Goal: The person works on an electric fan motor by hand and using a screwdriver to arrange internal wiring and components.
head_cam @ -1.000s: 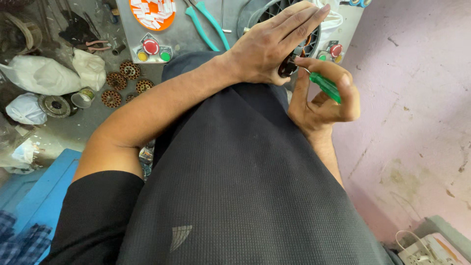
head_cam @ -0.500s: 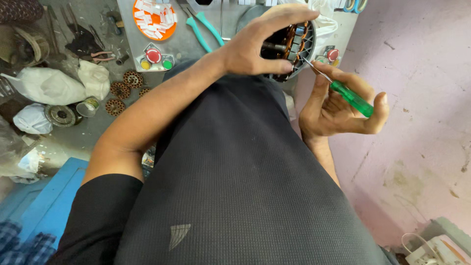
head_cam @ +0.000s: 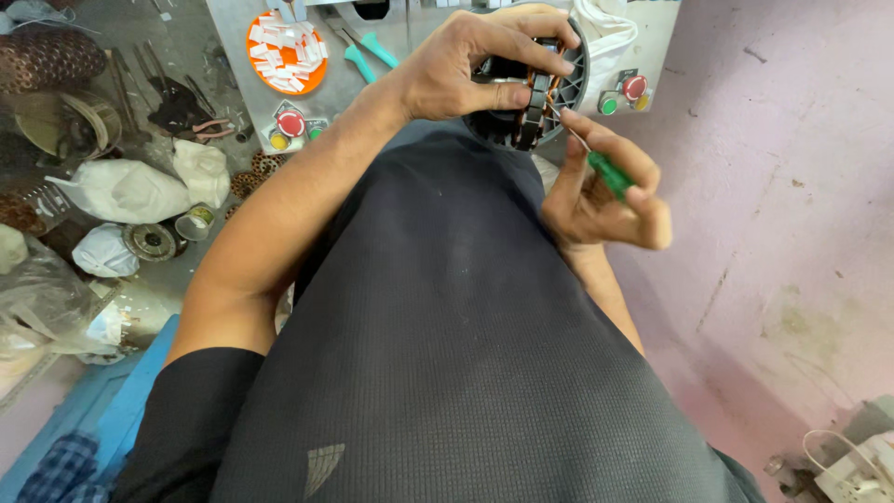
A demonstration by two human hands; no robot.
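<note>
1 green-handled screwdriver in right hand points up-left into stator.

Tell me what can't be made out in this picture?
- Head view: the left hand covers much of the motor stator.
- The screwdriver tip vanishes among the windings; the right hand is motion-blurred.
- The white plug is cut off by the frame corner.

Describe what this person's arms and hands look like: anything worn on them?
Both hands are bare: the left hand and the right hand wear no gloves, and I see no rings or watch. The left arm is bare up to a short black sleeve, part of a dark, finely textured shirt. The right arm is mostly hidden.
</note>
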